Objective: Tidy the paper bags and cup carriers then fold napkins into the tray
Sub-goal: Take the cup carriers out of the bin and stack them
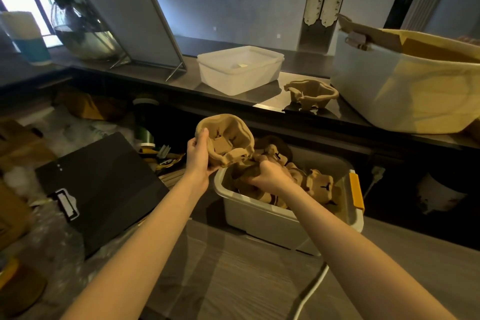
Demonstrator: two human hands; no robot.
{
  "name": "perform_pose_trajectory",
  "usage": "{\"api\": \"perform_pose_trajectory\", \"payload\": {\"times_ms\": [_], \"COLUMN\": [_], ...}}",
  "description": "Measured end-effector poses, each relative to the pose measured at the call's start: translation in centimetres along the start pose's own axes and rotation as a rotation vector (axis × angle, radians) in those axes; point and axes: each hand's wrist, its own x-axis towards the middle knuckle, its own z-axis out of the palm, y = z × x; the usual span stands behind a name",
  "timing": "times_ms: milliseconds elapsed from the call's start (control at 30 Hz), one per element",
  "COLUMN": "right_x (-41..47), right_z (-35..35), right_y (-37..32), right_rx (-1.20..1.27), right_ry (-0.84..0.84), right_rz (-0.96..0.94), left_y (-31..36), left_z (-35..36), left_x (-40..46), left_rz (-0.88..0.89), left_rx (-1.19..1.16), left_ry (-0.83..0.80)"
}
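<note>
Both forearms reach forward from the lower edge of the view toward a grey storage bin (259,218) on the floor.

Left hand (198,154): it holds one moulded-pulp cup carrier (226,143) lifted just above the bin's left rim. The fingers curl around the carrier's left wall, with the thumb pressed over its top edge. The grip is narrow and closed on the material.

Right hand (268,176): to the right of the left hand and lower, it sits inside the bin. Its fingers are curled over the heap of carriers (311,184) and appear to grip one. Which carrier it holds cannot be told.

Handling judgement: pulp carriers are light, fairly stiff and rough, so slipping is unlikely. The thin walls probably crush or tear under a hard squeeze. Take hold at the outer rim or a cup wall, not at the central tabs. Nesting them should call for aligned cup wells.

Beyond the hands, on the dark counter (161,78), stand a white plastic tray (241,80) and, right of it, a separate single carrier (311,93). Farthest right is a large basket (405,91).
</note>
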Motion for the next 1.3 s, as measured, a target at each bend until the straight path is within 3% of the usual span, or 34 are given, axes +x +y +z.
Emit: {"api": "perform_pose_trajectory", "payload": {"times_ms": [100, 200, 333, 467, 600, 800, 900, 1033, 1200, 1300], "right_x": [-0.1, -0.5, -1.7, -3.8, -5.5, -7.7, -8.2, -8.6, -8.4, -8.2], "right_z": [-0.6, -2.4, -5.8, -8.9, -11.1, -12.7, -12.5, -11.9, -11.6, -11.5], "right_y": [0.1, 0.1, 0.3, 0.0, -1.4, -2.8, -2.9, -2.2, -0.1, 0.8], "right_rx": [0.265, 0.368, 0.372, 0.395, 0.45, 0.686, 0.747, 0.607, -0.094, -0.335], "right_ry": [-0.075, -0.033, 0.073, 0.319, 0.478, 0.368, 0.343, 0.331, 0.452, 0.588], "right_rz": [0.049, 0.09, 0.061, -0.016, -0.191, -0.494, -0.552, -0.552, -0.549, -0.603], "left_y": [-0.1, -0.1, -0.1, -0.5, -0.4, 0.5, 0.7, 0.5, 1.1, 1.3], "left_z": [-0.2, -0.2, 0.2, 0.6, 1.5, 2.4, 2.4, 2.3, 2.4, 2.6], "left_x": [0.1, 0.3, 0.6, 0.8, 0.2, -0.9, -0.9, -0.8, -1.2, -1.0], "left_rz": [-0.001, -0.009, 0.012, -0.001, -0.155, -0.421, -0.486, -0.525, -0.455, -0.419], "left_rx": [0.021, 0.034, 0.074, 0.163, 0.276, 0.265, 0.272, 0.279, 0.292, 0.328], "left_ry": [0.015, 0.036, 0.051, 0.024, -0.143, -0.351, -0.428, -0.476, -0.529, -0.545]}}
